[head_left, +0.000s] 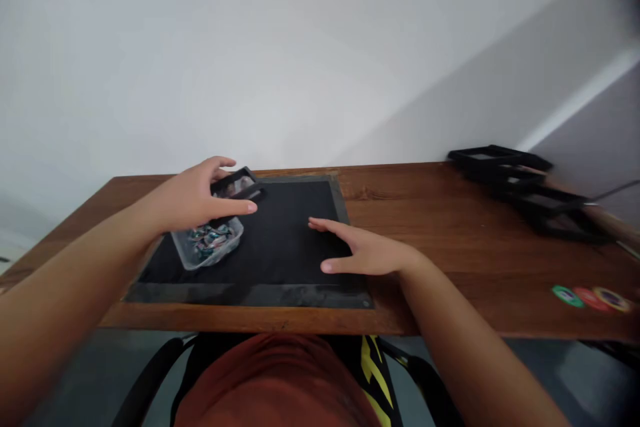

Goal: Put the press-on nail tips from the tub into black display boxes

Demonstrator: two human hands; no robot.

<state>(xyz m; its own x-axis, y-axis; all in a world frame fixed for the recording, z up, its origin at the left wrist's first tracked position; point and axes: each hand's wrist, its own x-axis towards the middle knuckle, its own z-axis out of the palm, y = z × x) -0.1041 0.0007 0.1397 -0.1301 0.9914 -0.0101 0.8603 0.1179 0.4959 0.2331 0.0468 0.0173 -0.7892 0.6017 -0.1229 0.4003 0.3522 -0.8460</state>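
My left hand (193, 197) is at the left of a black mat (290, 240), thumb and fingers spread around a small black open-topped box (245, 181). Part of that box is hidden behind the hand, and whether the fingers press on it is unclear. Just below the thumb sits a clear plastic tub (215, 257) with several shiny wrapped pieces (213, 240) inside, green and silver in colour. Over the right side of the mat, my right hand (360, 248) is open and holds nothing, its thumb apart from the outstretched fingers.
Black tray-like frames (520, 183) stand at the right rear of the wooden table (425, 213), blurred. Round discs in green (568, 296), red (591, 298) and yellow (613, 300) lie near its front right edge. A white wall (300, 60) rises behind.
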